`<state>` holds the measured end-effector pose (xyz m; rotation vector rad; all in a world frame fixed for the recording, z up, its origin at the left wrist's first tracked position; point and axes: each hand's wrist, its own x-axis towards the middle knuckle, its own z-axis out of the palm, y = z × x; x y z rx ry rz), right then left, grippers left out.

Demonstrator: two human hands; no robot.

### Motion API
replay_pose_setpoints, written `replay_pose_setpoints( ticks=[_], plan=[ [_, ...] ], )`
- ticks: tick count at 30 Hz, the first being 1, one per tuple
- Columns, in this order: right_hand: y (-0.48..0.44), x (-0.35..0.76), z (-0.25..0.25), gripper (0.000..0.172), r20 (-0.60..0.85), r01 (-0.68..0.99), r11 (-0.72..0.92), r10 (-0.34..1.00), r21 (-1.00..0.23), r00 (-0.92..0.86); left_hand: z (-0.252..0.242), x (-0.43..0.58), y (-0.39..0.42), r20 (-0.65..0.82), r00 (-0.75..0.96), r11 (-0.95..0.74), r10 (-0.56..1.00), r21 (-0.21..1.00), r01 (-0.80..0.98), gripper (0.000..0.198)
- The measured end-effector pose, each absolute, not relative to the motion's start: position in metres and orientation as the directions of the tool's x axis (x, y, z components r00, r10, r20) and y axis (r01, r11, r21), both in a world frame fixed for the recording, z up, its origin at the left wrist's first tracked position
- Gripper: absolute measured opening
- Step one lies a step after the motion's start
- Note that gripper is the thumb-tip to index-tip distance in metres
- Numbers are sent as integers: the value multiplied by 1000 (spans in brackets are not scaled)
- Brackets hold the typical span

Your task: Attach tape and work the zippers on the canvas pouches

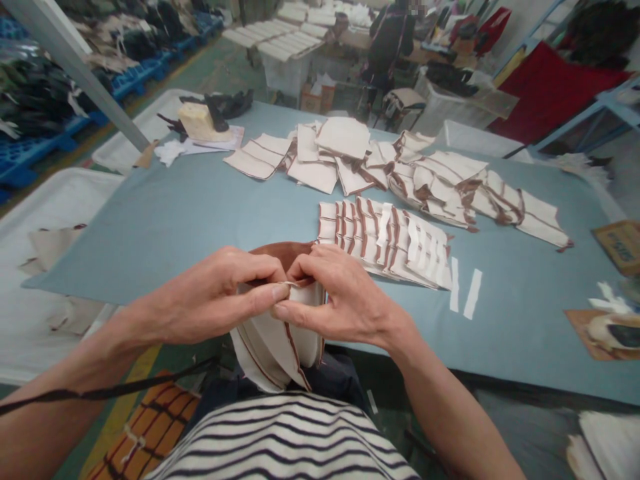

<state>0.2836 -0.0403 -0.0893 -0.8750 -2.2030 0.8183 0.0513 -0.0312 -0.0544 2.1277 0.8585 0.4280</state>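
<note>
A cream fabric piece with brown trim and a brown inside, perhaps a sewn pouch, hangs at the table's near edge in front of my striped shirt. My left hand pinches its upper edge between thumb and fingers. Right beside it, my right hand grips the same edge, and the two thumbs almost meet. Just beyond my right hand lies a fanned row of cream pieces with brown binding, with white strips on top. Fingertips partly hide the pinched edge.
Loose cream pieces are heaped along the far side of the blue table. Two white strips lie to the right. A yellowish block stands far left. White bins flank the left edge. A person is in the background.
</note>
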Motion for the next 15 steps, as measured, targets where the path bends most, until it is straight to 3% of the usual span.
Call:
replay_pose_setpoints(
  ticks=[8,15],
  plan=[
    [-25,291,-82,36,277,224,549,683,-805,-676,-66,61,-34,137,637,-421,758,849,319,35],
    [-19,293,-59,20,115,523,564,743,-639,-659,-56,50,-21,114,697,-529,708,739,417,22]
  ],
)
